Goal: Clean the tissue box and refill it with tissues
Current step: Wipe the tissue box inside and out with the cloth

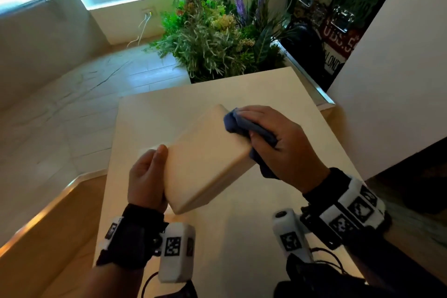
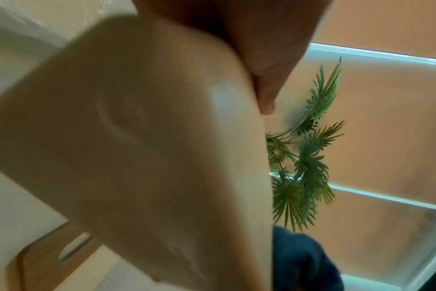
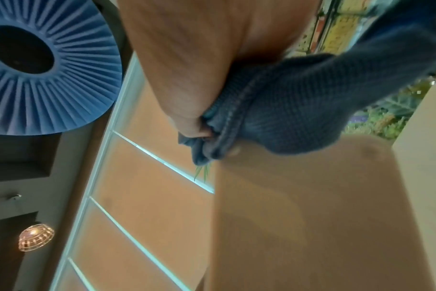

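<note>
Gripped at its near left edge, the tissue box (image 1: 205, 152) is held tilted above the table (image 1: 242, 237), clear of the surface, broad pale face turned up toward the head camera. Left hand (image 1: 146, 176) wraps that edge, thumb on top and fingers curled underneath; hold looks firm. Right hand (image 1: 278, 143) lies over a bunched blue cloth (image 1: 244, 126), fingers fairly flat on top, thumb tucked into the folds, pressing it against the box's far right corner.

Step in hand, by judgement: wiping the outside; refill not begun. No tissues in view. A wooden lid with a slot (image 2: 55, 256), probably the box's own, lies on the table beneath, seen from the left wrist only.

To do this well:
- Left hand should brace against the push, or the tilted box will pivot.
- Long strokes across the big face first, then the narrow sides, then corners and rounded edges.
- Cloth is wadded; spreading it flatter would give more contact.
- Trailing tail of cloth below the right palm could drag on the table.
- Underside shows a faint round mark in the left wrist view; worth turning the box to wipe there.
</note>
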Demonstrator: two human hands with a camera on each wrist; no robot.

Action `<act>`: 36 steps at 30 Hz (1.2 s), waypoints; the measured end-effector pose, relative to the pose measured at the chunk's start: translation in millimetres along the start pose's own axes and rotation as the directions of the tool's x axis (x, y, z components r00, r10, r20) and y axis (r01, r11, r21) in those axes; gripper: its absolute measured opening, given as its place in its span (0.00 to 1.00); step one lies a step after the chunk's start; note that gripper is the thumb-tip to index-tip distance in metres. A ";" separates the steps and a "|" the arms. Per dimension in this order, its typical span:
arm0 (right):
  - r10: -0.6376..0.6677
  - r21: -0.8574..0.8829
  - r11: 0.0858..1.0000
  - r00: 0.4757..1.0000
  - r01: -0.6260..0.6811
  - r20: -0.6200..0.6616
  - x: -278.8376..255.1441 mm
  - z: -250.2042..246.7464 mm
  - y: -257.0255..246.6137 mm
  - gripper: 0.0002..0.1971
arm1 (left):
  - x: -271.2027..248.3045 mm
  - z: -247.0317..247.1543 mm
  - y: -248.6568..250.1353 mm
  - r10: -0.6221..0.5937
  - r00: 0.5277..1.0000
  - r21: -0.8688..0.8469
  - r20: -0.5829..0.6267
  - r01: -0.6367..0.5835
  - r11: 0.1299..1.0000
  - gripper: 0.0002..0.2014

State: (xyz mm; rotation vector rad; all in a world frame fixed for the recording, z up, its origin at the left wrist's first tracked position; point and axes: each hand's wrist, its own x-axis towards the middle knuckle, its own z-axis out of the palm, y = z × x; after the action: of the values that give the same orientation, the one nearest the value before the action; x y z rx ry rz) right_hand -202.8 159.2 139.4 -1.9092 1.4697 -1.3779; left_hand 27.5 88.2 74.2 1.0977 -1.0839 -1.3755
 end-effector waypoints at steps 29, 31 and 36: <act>0.703 0.755 0.236 0.644 -0.612 0.302 -37.7 45.7 44.8 0.17 | -2.0 43.9 27.5 -0.031 0.975 0.360 0.219 -0.051 0.931 0.16; 0.666 0.770 -0.033 0.560 -0.637 0.493 -37.2 45.7 42.7 0.25 | -5.5 49.7 35.2 0.002 0.941 0.449 0.339 -0.164 0.879 0.15; 0.579 0.769 -0.118 0.585 -0.629 0.567 -42.9 50.6 54.3 0.39 | -14.0 56.0 58.7 -0.003 0.747 0.459 0.665 -0.406 0.790 0.08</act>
State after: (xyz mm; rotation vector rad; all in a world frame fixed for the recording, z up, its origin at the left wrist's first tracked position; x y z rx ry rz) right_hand -187.5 162.5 55.1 -0.2494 0.7854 -1.1692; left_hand -16.5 100.8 142.7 0.8664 -2.1937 -1.2785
